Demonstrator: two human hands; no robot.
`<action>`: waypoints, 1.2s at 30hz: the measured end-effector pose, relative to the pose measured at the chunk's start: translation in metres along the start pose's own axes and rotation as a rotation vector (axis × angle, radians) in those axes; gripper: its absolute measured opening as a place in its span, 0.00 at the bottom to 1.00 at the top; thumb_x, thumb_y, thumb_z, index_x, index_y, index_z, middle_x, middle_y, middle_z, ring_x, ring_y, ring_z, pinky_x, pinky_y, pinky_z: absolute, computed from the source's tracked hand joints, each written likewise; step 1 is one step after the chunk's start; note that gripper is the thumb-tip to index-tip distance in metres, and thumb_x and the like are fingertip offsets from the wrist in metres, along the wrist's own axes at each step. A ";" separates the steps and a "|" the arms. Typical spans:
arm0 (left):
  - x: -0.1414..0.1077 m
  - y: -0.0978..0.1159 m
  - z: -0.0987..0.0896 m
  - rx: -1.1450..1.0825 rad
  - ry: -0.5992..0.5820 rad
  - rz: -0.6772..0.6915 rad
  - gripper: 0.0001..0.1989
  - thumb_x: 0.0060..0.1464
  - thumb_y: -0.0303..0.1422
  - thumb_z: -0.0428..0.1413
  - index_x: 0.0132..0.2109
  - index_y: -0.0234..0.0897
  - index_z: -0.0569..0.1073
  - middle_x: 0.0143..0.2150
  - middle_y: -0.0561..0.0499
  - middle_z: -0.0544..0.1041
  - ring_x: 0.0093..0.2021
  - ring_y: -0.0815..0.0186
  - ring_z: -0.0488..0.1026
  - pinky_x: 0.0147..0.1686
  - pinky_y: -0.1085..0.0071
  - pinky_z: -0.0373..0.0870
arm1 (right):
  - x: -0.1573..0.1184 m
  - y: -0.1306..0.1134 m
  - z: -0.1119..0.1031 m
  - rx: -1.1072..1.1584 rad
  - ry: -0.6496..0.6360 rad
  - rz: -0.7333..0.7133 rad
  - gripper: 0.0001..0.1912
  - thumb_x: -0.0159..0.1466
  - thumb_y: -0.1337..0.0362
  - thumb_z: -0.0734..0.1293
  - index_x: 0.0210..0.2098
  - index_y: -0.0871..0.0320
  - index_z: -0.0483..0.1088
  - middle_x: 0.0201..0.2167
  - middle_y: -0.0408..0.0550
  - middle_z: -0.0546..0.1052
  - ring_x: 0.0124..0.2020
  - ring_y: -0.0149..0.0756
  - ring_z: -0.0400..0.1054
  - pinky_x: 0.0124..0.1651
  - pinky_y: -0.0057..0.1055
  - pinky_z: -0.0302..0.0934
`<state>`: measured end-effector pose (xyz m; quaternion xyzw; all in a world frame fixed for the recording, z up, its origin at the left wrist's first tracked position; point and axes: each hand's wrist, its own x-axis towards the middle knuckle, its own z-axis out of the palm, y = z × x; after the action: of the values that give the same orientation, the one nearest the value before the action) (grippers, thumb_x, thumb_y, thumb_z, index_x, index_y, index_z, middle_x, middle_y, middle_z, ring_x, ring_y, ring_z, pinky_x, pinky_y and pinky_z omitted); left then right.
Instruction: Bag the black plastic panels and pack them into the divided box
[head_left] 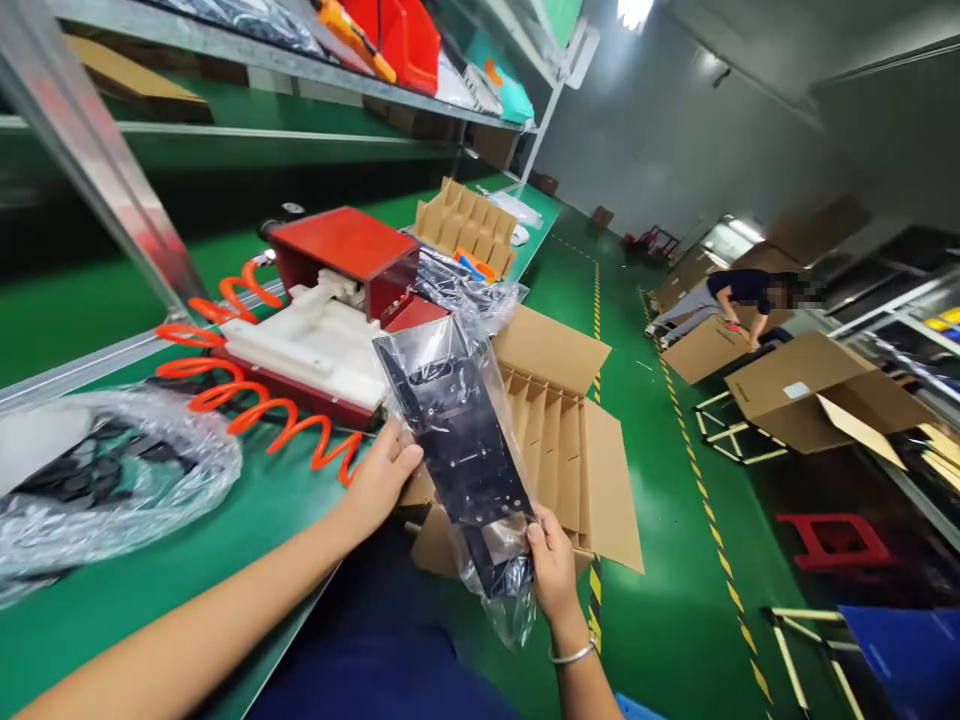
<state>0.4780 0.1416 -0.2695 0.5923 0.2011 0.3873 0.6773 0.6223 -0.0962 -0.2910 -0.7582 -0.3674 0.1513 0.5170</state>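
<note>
A black flat part in a clear plastic bag (469,450) is held at a tilt in front of me. My left hand (384,470) pinches the bag's left edge near its upper half. My right hand (553,560) grips the lower right edge, with the thumb on top. Just behind the bag, an open cardboard box (551,450) with upright cardboard dividers stands beside the bench. To the left, on the green bench (300,560), is a red fixture (341,245) with a white plastic bed and a coiled orange air hose.
Bagged black parts (112,470) lie on the bench at left. Farther back are a divider insert (469,225) and orange-handled scissors (476,265). A metal shelf (300,70) hangs above. Across the aisle, a person (739,295) bends over a carton (705,345).
</note>
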 end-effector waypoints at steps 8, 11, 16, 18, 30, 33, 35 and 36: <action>-0.034 0.020 -0.020 0.083 0.149 -0.068 0.31 0.51 0.55 0.58 0.51 0.33 0.72 0.50 0.41 0.79 0.53 0.51 0.75 0.55 0.54 0.70 | -0.015 0.011 0.010 0.004 -0.148 -0.033 0.21 0.68 0.50 0.61 0.51 0.56 0.73 0.38 0.50 0.79 0.40 0.42 0.74 0.47 0.37 0.68; -0.037 0.024 -0.024 0.113 0.160 -0.051 0.30 0.52 0.54 0.58 0.50 0.34 0.73 0.49 0.41 0.80 0.51 0.52 0.75 0.54 0.55 0.71 | -0.015 0.009 0.014 0.023 -0.184 -0.020 0.21 0.68 0.50 0.61 0.51 0.56 0.73 0.38 0.50 0.78 0.39 0.42 0.73 0.46 0.37 0.67; -0.035 0.028 -0.032 0.171 0.191 -0.034 0.32 0.52 0.55 0.58 0.52 0.33 0.72 0.50 0.41 0.79 0.53 0.51 0.75 0.56 0.55 0.69 | -0.015 -0.004 0.019 0.095 -0.256 0.040 0.22 0.67 0.48 0.61 0.51 0.55 0.72 0.34 0.48 0.76 0.36 0.40 0.70 0.40 0.35 0.66; -0.034 0.029 -0.033 0.190 0.199 -0.033 0.32 0.52 0.55 0.58 0.52 0.33 0.72 0.51 0.41 0.79 0.53 0.51 0.74 0.57 0.55 0.69 | -0.016 -0.011 0.020 0.150 -0.286 0.078 0.22 0.67 0.47 0.62 0.51 0.55 0.71 0.32 0.47 0.74 0.33 0.38 0.68 0.37 0.33 0.65; -0.011 0.035 -0.032 0.158 0.182 -0.025 0.30 0.49 0.55 0.61 0.46 0.31 0.75 0.40 0.46 0.81 0.38 0.62 0.77 0.42 0.65 0.76 | -0.013 -0.036 0.013 0.521 -0.466 0.310 0.24 0.61 0.46 0.69 0.47 0.57 0.69 0.27 0.40 0.68 0.23 0.28 0.60 0.28 0.26 0.58; -0.003 0.033 -0.030 0.109 0.173 -0.041 0.27 0.50 0.52 0.62 0.43 0.30 0.75 0.38 0.47 0.81 0.36 0.63 0.77 0.41 0.64 0.76 | -0.013 -0.040 0.012 0.575 -0.468 0.344 0.25 0.59 0.45 0.71 0.46 0.56 0.69 0.27 0.41 0.69 0.24 0.28 0.61 0.28 0.26 0.59; 0.001 0.031 -0.028 0.077 0.166 -0.062 0.26 0.51 0.50 0.62 0.44 0.30 0.75 0.38 0.47 0.81 0.37 0.62 0.78 0.43 0.62 0.76 | -0.013 -0.042 0.012 0.598 -0.457 0.362 0.26 0.58 0.44 0.71 0.46 0.56 0.69 0.29 0.41 0.70 0.25 0.29 0.62 0.29 0.26 0.61; 0.002 0.030 -0.026 0.064 0.162 -0.075 0.26 0.52 0.50 0.62 0.45 0.30 0.75 0.38 0.47 0.81 0.37 0.61 0.78 0.45 0.60 0.76 | -0.013 -0.042 0.012 0.604 -0.451 0.368 0.27 0.57 0.44 0.71 0.47 0.56 0.69 0.29 0.41 0.70 0.26 0.29 0.62 0.29 0.26 0.61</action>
<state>0.4512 0.1600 -0.2459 0.5725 0.2894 0.4017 0.6535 0.5896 -0.0893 -0.2605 -0.5735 -0.2690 0.5042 0.5870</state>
